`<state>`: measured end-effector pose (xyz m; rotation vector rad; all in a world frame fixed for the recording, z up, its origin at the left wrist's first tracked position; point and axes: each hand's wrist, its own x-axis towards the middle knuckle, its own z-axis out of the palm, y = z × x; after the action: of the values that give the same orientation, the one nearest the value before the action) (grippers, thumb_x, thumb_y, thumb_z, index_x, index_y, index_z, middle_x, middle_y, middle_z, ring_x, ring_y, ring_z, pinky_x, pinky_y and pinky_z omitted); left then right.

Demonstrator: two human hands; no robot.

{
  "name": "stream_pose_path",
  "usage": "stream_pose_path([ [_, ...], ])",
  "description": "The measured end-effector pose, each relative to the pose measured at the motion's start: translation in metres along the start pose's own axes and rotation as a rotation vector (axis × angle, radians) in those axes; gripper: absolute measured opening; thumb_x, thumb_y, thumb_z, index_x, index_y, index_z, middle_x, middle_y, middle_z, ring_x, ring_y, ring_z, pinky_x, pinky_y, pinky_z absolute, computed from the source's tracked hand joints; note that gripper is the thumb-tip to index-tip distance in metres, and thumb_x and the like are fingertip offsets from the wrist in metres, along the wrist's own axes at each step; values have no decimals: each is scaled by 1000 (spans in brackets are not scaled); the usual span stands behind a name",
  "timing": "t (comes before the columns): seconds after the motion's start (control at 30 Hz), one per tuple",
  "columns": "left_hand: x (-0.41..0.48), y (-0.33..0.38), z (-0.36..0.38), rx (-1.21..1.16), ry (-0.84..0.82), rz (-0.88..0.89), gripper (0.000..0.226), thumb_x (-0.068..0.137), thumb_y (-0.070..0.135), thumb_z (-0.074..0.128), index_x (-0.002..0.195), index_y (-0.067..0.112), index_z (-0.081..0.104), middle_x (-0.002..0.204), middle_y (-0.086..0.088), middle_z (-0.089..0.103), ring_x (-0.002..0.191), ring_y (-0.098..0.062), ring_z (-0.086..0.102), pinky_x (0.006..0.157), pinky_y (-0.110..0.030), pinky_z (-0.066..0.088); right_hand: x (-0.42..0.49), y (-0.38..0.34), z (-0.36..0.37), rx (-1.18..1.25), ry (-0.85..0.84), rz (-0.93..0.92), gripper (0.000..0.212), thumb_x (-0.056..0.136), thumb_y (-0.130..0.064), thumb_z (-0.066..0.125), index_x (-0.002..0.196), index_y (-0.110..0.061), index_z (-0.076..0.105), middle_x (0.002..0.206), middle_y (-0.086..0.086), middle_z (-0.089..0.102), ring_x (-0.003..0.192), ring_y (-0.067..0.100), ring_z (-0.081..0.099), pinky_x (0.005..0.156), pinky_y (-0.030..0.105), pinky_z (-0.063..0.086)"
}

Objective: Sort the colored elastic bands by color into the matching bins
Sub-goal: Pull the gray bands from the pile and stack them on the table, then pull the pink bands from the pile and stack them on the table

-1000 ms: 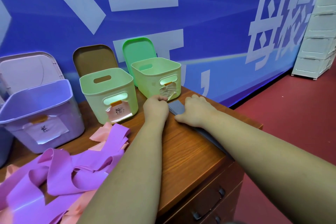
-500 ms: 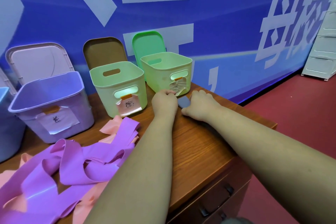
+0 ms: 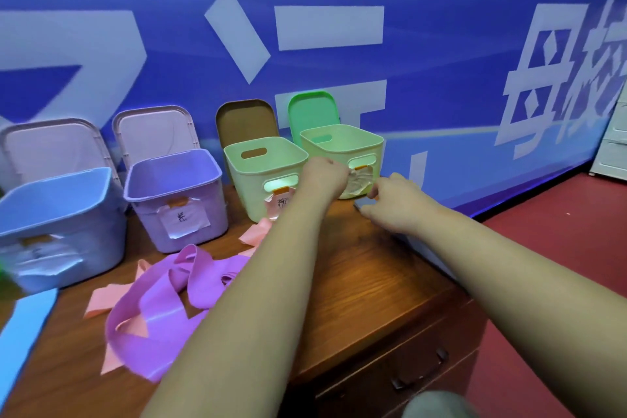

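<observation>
The right hand [image 3: 397,204] is resting low on the far right part of the brown wooden desk top [image 3: 366,285], its fingers curled and pinching the far end of a flat grey elastic band [image 3: 364,203]. Only a small dark patch of that band is showing just left of the fingertips; a grey strip is running back under the right forearm toward the near right, so its long axis is lying along the desk's right edge. The left hand [image 3: 324,176] is hovering closed in a fist in front of the far-right pale green plastic bin [image 3: 342,142]; whether it is gripping anything cannot be told.

Four bins are standing in a row: one blue plastic bin [image 3: 61,214], one lilac plastic bin [image 3: 176,193], and two pale green, the other being the left green bin [image 3: 264,163]. Near left, wide purple elastic bands [image 3: 169,299] are lying tangled over salmon-pink elastic bands [image 3: 101,302].
</observation>
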<state>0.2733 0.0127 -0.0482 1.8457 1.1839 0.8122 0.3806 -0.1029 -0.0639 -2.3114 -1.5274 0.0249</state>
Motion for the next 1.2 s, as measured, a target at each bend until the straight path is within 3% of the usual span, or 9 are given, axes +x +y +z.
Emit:
stream_pose_path([
  [0.1,-20,-11,-43,98,-9,35,24,91,18,60,102,9,79,104,-14,76,98,-36,72,90,-46,61,-13,-22,-1,28,-7,-54,28,93,-36,65,108,-16,77,110,9,63,110,31,61,94,35,47],
  [0.2,-42,-34,-84,149,-38,19,20,98,20,62,96,9,77,95,-14,78,79,-27,68,71,-35,56,-20,-44,9,105,-40,-93,18,90,-31,66,91,-18,78,90,5,73,87,25,70,79,31,54],
  [0.3,-70,-63,-123,306,-105,18,18,95,22,61,95,10,75,97,-15,79,73,-23,67,65,-31,54,-25,-66,25,147,-72,-131,15,91,-31,68,93,-19,75,89,3,74,83,23,68,75,32,53],
  [0.47,-115,-107,-158,556,-103,132,24,94,21,63,114,23,76,117,5,75,107,-15,68,96,-30,53,-30,-90,65,163,-119,-167,25,88,-32,70,106,-15,73,108,8,70,97,26,65,85,39,55],
  [0.6,-134,-138,-155,515,-87,209,31,97,32,66,127,25,70,127,8,70,114,-11,64,100,-26,48,-30,-100,87,228,-129,-145,50,88,-37,68,133,-15,61,128,10,61,113,27,62,97,40,52],
  [0.73,-137,-159,-147,547,-173,256,61,95,52,69,148,23,57,146,7,58,131,-10,54,110,-24,40,-33,-108,105,258,-84,-144,63,89,-46,67,145,-20,56,131,10,60,121,31,58,103,43,49],
  [0.93,-126,-168,-140,544,-63,328,41,89,43,74,129,35,70,119,8,66,113,-16,59,100,-40,50,-42,-101,121,383,63,-193,31,91,-24,65,120,-33,69,104,-6,57,100,18,60,87,38,51],
  [1.07,-127,-164,-139,542,41,379,27,95,22,65,120,28,74,111,3,70,106,-19,60,94,-38,47,-43,-99,120,452,128,-265,25,91,-22,70,113,-34,72,97,-9,57,90,10,60,80,26,47],
  [1.2,-130,-163,-144,445,166,333,24,92,18,60,109,29,72,104,9,71,99,-13,60,87,-33,49,-46,-98,115,525,166,-319,20,92,-20,74,108,-32,76,94,-11,54,82,-1,55,70,11,36],
])
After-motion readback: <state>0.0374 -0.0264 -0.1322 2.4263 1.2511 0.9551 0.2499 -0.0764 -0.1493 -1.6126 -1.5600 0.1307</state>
